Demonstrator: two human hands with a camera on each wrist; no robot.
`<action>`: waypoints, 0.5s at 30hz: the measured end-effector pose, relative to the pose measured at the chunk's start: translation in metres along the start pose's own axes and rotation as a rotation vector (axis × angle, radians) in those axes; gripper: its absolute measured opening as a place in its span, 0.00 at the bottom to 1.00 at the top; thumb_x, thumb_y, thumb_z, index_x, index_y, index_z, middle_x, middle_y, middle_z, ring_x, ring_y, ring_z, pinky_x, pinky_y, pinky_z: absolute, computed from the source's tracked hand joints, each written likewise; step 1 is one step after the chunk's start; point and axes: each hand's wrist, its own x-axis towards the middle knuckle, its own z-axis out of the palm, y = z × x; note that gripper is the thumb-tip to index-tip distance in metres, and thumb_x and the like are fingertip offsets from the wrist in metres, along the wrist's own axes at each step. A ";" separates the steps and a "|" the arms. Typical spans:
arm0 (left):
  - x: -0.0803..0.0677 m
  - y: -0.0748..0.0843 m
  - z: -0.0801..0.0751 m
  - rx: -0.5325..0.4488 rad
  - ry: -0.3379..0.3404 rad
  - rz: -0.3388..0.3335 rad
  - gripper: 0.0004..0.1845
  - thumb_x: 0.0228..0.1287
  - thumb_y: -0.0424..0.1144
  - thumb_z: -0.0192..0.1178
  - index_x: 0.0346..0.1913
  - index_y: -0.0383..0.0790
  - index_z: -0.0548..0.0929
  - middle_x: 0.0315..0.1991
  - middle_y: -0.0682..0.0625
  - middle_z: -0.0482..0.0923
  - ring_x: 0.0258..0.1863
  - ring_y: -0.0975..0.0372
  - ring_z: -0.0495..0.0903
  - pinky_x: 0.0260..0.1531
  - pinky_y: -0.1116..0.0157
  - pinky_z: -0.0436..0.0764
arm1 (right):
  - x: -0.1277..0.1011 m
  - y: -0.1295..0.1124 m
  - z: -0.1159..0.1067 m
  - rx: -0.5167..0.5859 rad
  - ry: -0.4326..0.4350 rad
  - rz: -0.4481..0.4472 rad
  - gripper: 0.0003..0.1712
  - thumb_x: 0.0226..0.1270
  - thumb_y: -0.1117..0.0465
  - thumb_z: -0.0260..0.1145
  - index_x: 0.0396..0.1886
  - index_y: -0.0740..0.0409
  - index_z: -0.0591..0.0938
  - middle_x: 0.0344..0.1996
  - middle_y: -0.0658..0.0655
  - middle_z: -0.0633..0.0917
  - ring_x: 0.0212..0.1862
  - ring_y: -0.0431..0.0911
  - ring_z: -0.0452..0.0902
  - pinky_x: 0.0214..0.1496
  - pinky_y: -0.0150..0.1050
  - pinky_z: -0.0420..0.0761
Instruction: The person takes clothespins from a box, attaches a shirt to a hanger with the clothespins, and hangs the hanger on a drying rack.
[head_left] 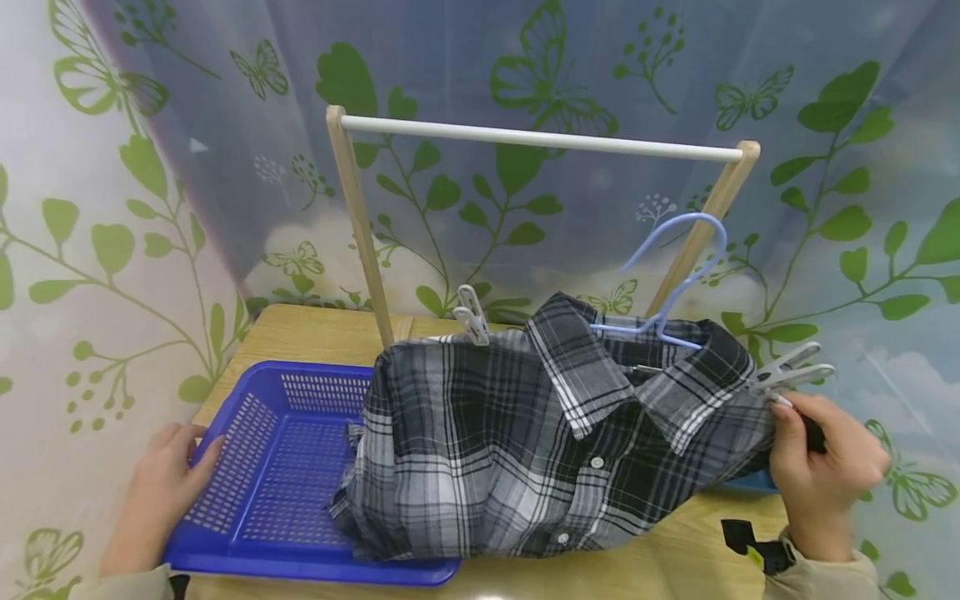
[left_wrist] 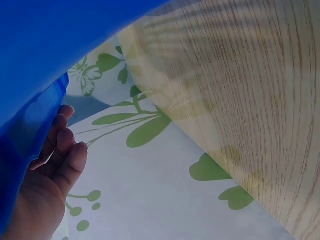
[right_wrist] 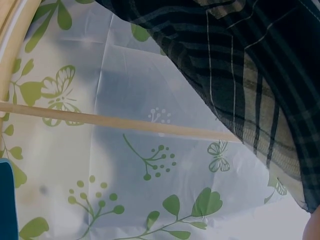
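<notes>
The plaid shirt (head_left: 540, 442) is on the light-blue hanger (head_left: 675, 283) and sits in a heap across the middle of the bench (head_left: 300, 333), its long axis running side to side, collar up and facing us, the hanger's hook rising toward the white rail (head_left: 540, 139) of the wooden rack. The shirt's left part spills over into the blue basket (head_left: 270, 467) at the bench's left edge; its right shoulder reaches toward the right edge. A pale clothespin (head_left: 471, 315) is clipped on the left shoulder, standing upright. Over on the right, the right hand (head_left: 821, 471) has its fingers (head_left: 783, 433) curled in on the shirt's right shoulder, gripping the cloth together with something dark I can't make out, and a second clothespin (head_left: 791, 368) juts out just above that grip, pointing right and slightly up. The left hand (head_left: 161, 479) rests on the basket's left rim, fingers (left_wrist: 70, 155) loosely bent along the blue wall, thumb side on the rim, steadying rather than squeezing.
</notes>
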 end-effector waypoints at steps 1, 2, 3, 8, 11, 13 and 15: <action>0.000 -0.001 0.000 0.002 0.006 0.003 0.09 0.48 0.27 0.68 0.33 0.27 0.80 0.23 0.47 0.66 0.23 0.57 0.63 0.22 0.56 0.62 | 0.000 0.000 0.000 -0.003 0.001 -0.001 0.25 0.61 0.52 0.75 0.22 0.74 0.84 0.16 0.74 0.79 0.31 0.23 0.75 0.39 0.20 0.70; -0.001 -0.003 0.000 0.008 0.011 0.006 0.09 0.48 0.27 0.68 0.33 0.27 0.80 0.23 0.47 0.66 0.23 0.57 0.63 0.22 0.57 0.62 | 0.000 0.000 0.000 -0.006 0.000 -0.001 0.25 0.61 0.52 0.75 0.22 0.74 0.84 0.17 0.74 0.79 0.31 0.22 0.74 0.39 0.20 0.70; -0.001 -0.004 -0.001 0.010 0.014 0.007 0.09 0.48 0.27 0.68 0.33 0.27 0.80 0.23 0.47 0.66 0.23 0.57 0.63 0.22 0.57 0.62 | 0.000 0.000 0.001 -0.007 0.003 -0.003 0.25 0.61 0.52 0.75 0.22 0.73 0.84 0.17 0.74 0.79 0.31 0.22 0.74 0.39 0.19 0.69; -0.003 -0.010 -0.003 0.024 0.028 0.011 0.10 0.49 0.28 0.67 0.34 0.25 0.80 0.23 0.46 0.67 0.23 0.54 0.65 0.22 0.55 0.64 | 0.000 0.000 0.002 -0.007 0.011 -0.008 0.26 0.61 0.52 0.75 0.22 0.74 0.84 0.17 0.73 0.80 0.32 0.22 0.75 0.40 0.19 0.70; -0.003 -0.013 -0.004 0.024 0.050 0.025 0.10 0.50 0.28 0.65 0.34 0.24 0.80 0.24 0.43 0.68 0.24 0.50 0.67 0.23 0.52 0.65 | 0.000 0.001 0.003 -0.013 0.007 -0.020 0.26 0.61 0.51 0.74 0.22 0.74 0.84 0.17 0.73 0.79 0.32 0.22 0.74 0.40 0.19 0.69; -0.003 -0.015 -0.005 0.025 0.071 0.041 0.11 0.50 0.29 0.65 0.34 0.23 0.79 0.24 0.42 0.68 0.24 0.47 0.68 0.24 0.50 0.65 | 0.000 0.001 0.003 -0.017 0.004 -0.032 0.27 0.62 0.50 0.74 0.22 0.74 0.84 0.16 0.74 0.78 0.31 0.23 0.73 0.40 0.19 0.69; -0.003 -0.016 -0.006 0.026 0.093 0.056 0.11 0.51 0.30 0.64 0.34 0.22 0.79 0.24 0.40 0.68 0.25 0.44 0.69 0.26 0.46 0.66 | 0.000 0.001 0.003 -0.019 0.001 -0.043 0.27 0.62 0.50 0.74 0.22 0.74 0.83 0.16 0.75 0.77 0.31 0.23 0.73 0.40 0.19 0.69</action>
